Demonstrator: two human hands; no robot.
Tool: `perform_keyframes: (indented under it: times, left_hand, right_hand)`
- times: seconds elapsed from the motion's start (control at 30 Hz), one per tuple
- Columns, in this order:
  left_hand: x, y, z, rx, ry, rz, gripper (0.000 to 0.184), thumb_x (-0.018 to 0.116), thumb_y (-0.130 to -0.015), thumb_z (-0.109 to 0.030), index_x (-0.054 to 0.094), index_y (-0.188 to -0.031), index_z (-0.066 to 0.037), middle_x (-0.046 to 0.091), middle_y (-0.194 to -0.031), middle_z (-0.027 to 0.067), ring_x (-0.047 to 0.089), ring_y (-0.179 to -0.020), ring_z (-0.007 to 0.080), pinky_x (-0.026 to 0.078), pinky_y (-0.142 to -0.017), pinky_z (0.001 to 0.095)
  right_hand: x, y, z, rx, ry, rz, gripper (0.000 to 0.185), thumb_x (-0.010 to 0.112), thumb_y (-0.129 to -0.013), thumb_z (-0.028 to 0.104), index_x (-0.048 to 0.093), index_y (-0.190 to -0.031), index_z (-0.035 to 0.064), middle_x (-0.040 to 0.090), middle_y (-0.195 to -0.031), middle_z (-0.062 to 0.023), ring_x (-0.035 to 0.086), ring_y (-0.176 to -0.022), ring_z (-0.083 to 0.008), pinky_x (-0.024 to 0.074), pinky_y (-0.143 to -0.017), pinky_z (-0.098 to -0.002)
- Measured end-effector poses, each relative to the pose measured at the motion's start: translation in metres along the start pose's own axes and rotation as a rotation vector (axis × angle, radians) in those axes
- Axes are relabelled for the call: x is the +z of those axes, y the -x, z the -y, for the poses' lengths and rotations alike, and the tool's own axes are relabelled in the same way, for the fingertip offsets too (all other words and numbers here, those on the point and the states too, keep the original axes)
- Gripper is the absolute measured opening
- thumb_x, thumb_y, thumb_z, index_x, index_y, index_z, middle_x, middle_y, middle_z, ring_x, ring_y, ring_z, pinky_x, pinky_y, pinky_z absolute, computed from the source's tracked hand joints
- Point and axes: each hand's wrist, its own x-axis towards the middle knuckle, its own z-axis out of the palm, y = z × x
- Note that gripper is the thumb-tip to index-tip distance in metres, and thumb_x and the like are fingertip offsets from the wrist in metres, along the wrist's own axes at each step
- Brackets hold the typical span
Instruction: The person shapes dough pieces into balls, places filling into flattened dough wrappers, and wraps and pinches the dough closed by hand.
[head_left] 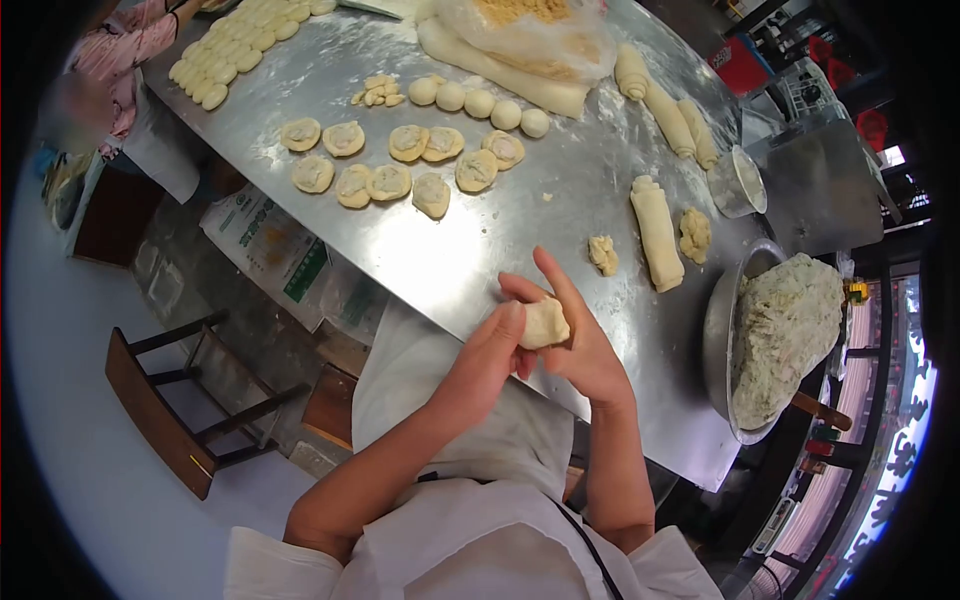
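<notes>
Above the table's near edge, a small pale piece of dough [545,325] is held between my two hands. My left hand [490,350] has its thumb and fingers closed on the dough's left side. Against its right side rests my right hand [585,345], with the index finger stretched up and the other fingers around the dough. Farther up the metal table [420,250] lie several flat dough rounds topped with filling [390,182]. Behind them is a row of dough balls [479,103]. A dough log [656,235] and a small lump [603,255] lie to the right.
A large metal bowl [722,340] of greenish-white filling [790,330] stands at the right edge, near a smaller metal bowl [737,182]. Rolled dough [668,117] and a plastic bag of crumbs [520,35] lie at the back. Another person [110,70] is at upper left.
</notes>
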Motion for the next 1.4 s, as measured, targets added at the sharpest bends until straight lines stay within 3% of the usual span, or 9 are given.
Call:
perform_keyframes:
  times: [0.13,0.27,0.37,0.5,0.63,0.8,1.0,1.2,1.4]
  left_hand:
    - [0.003,0.0,-0.001,-0.084,-0.064,0.096,0.055,0.029,-0.112,-0.053,0.055,-0.127,-0.006,0.057,-0.101,0.0018,0.053,-0.083,0.0085,0.046,-0.073,0.0258]
    - [0.022,-0.005,-0.007,-0.03,-0.005,0.007,0.061,0.027,-0.112,-0.055,0.052,-0.134,-0.004,0.059,-0.106,0.003,0.054,-0.086,0.0102,0.047,-0.075,0.0273]
    - [0.025,-0.006,-0.009,-0.006,-0.025,-0.057,0.06,0.027,-0.112,-0.055,0.053,-0.133,-0.005,0.059,-0.102,0.0023,0.054,-0.084,0.0106,0.047,-0.075,0.0276]
    - [0.002,-0.005,-0.006,-0.057,-0.043,0.039,0.056,0.03,-0.112,-0.052,0.055,-0.128,-0.005,0.058,-0.101,0.0025,0.054,-0.083,0.0102,0.048,-0.075,0.0264]
    - [0.009,-0.004,-0.003,-0.165,-0.002,0.12,0.054,0.03,-0.113,-0.05,0.054,-0.13,-0.005,0.059,-0.103,0.0035,0.054,-0.083,0.011,0.049,-0.078,0.0268]
    - [0.057,-0.012,-0.005,-0.106,0.213,-0.144,0.046,0.035,-0.114,-0.042,0.055,-0.131,-0.005,0.061,-0.12,0.0044,0.058,-0.099,0.0112,0.048,-0.082,0.0315]
    - [0.026,-0.021,0.012,-0.114,0.045,-0.082,0.035,0.038,-0.113,-0.032,0.056,-0.129,-0.007,0.062,-0.12,0.0053,0.059,-0.098,0.0116,0.049,-0.081,0.0322]
    - [0.027,-0.024,0.012,-0.288,0.211,0.075,0.034,0.041,-0.113,-0.036,0.059,-0.117,-0.008,0.066,-0.099,0.0039,0.06,-0.075,0.0124,0.049,-0.064,0.0266]
    - [0.041,-0.027,0.007,-0.314,0.036,0.047,0.035,0.042,-0.112,-0.037,0.059,-0.112,-0.008,0.066,-0.089,0.0045,0.06,-0.067,0.0137,0.05,-0.057,0.0292]
  right_hand:
    - [-0.002,0.002,0.015,0.15,0.266,0.079,0.042,0.056,-0.102,0.03,0.068,-0.126,-0.002,0.073,-0.12,-0.0159,0.071,-0.094,-0.0187,0.0595,-0.073,-0.0306]
    - [-0.011,-0.011,-0.015,-0.29,0.377,-0.101,0.035,0.056,-0.106,0.024,0.068,-0.125,-0.0027,0.074,-0.112,-0.0142,0.071,-0.097,-0.0193,0.0525,-0.103,-0.0381]
    - [-0.001,-0.01,-0.013,-0.265,0.418,-0.187,0.036,0.054,-0.106,0.024,0.067,-0.127,-0.003,0.075,-0.112,-0.014,0.071,-0.099,-0.0202,0.0447,-0.112,-0.039]
    - [0.006,-0.004,-0.003,0.002,-0.041,-0.146,0.034,0.054,-0.104,0.018,0.066,-0.129,-0.0024,0.075,-0.114,-0.0152,0.07,-0.102,-0.0201,0.0468,-0.11,-0.038]
    - [-0.018,0.012,0.01,0.248,0.063,0.019,0.037,0.056,-0.102,0.015,0.063,-0.136,-0.0001,0.066,-0.132,-0.0178,0.066,-0.113,-0.0214,0.0482,-0.106,-0.0376]
    - [-0.033,-0.001,-0.034,-0.341,0.558,-0.113,0.046,0.053,-0.104,0.029,0.062,-0.137,-0.0012,0.059,-0.143,-0.014,0.062,-0.121,-0.0229,0.0509,-0.1,-0.0342]
    - [-0.031,0.019,-0.005,-0.124,0.14,-0.14,0.037,0.06,-0.102,0.025,0.066,-0.129,0.001,0.064,-0.134,-0.0128,0.061,-0.12,-0.0235,0.0465,-0.104,-0.0349]
    - [-0.065,0.026,-0.006,-0.494,0.879,-0.13,0.021,0.07,-0.093,0.022,0.066,-0.105,0.0047,0.068,-0.103,-0.012,0.067,-0.091,-0.0304,0.0527,-0.083,-0.0384]
    - [-0.07,0.029,0.008,-0.529,0.982,-0.099,0.024,0.073,-0.089,0.025,0.059,-0.086,0.0055,0.059,-0.084,-0.0117,0.06,-0.076,-0.0326,0.0478,-0.069,-0.0424]
